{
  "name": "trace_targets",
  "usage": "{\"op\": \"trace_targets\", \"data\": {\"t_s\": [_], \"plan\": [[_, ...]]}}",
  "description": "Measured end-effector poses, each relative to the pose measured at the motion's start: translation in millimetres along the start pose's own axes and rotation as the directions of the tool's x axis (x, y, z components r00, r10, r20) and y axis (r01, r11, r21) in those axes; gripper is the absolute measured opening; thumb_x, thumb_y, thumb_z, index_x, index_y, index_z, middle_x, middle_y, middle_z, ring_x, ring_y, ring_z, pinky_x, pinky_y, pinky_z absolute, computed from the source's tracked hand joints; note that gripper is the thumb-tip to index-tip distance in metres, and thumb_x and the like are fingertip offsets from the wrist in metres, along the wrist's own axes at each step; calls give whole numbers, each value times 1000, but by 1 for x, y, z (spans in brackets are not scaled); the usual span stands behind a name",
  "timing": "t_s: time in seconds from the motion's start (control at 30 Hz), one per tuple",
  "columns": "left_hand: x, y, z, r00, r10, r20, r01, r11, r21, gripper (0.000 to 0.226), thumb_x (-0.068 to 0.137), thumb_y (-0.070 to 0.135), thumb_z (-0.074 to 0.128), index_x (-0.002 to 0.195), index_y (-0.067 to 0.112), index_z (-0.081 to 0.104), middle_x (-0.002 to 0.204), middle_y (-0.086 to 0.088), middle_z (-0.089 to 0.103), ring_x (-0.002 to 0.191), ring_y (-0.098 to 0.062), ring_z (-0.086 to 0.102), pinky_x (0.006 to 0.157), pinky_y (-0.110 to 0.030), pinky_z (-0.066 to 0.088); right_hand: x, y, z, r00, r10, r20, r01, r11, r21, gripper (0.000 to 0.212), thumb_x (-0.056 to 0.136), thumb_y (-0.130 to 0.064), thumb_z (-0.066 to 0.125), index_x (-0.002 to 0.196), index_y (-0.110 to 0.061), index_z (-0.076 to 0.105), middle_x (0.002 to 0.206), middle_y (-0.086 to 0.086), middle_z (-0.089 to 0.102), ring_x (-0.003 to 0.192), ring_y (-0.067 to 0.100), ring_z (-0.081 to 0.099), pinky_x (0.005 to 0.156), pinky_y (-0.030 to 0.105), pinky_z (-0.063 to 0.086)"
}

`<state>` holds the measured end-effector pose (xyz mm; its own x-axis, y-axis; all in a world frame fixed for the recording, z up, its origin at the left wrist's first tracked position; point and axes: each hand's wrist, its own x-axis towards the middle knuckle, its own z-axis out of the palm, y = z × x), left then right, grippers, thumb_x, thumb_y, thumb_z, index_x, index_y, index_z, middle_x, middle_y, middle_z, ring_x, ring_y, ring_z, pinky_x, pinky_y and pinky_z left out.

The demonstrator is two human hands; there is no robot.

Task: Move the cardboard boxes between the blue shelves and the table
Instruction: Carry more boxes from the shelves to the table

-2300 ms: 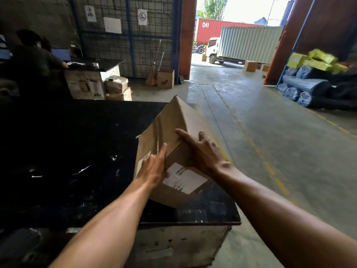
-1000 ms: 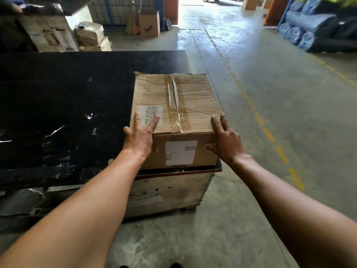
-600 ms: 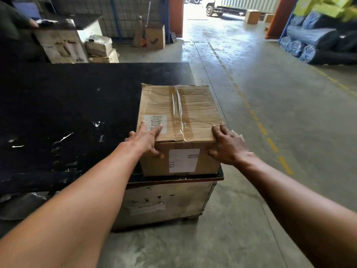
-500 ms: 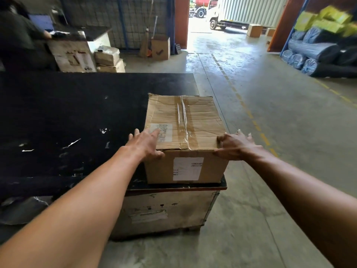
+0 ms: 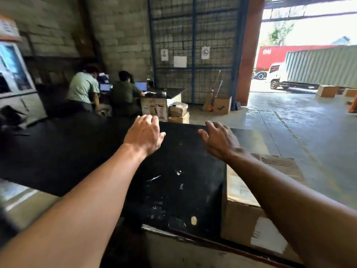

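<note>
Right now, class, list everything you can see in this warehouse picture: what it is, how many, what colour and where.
cardboard box: one, brown, table's near right corner, under right forearm
table: one, black, centre
parcels: two, brown, stacked beside the far desk
open box: one, brown, floor by the mesh wall
far boxes: two, brown, floor at far right
people: two, green shirts, seated at the desk
laptops: two, lit screens, on the desk
truck: one, white cab, outside
left hand: one, fingers loose, above the table, empty
right hand: one, fingers loose, above the table, empty
</note>
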<state>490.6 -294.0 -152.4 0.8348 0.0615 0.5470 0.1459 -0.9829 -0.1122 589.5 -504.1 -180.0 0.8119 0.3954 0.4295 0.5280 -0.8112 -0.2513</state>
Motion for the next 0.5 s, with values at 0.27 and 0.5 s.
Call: {"op": "trace_targets", "data": {"t_s": [0.27,0.5], "plan": [[-58,-160,-72,941,-333,-57,338,922,190,40,96,38,48,114,3,53,116,-17,58,109,-33,54,93,-39,40,70,-207,32,945,-323,-53,328,935,137,49,99,-50,32,116,-11,56,123,18,58,116,41,53,93,47,45],[-135,-256,-130,792,-593,-144,582,664,470,41,97,41,46,118,7,54,116,-13,58,110,-29,54,89,-37,43,76,-381,48,717,-695,-52,677,677,288,39,104,-37,34,131,-14,52,127,20,52,118,41,50,91,46,44]]}}
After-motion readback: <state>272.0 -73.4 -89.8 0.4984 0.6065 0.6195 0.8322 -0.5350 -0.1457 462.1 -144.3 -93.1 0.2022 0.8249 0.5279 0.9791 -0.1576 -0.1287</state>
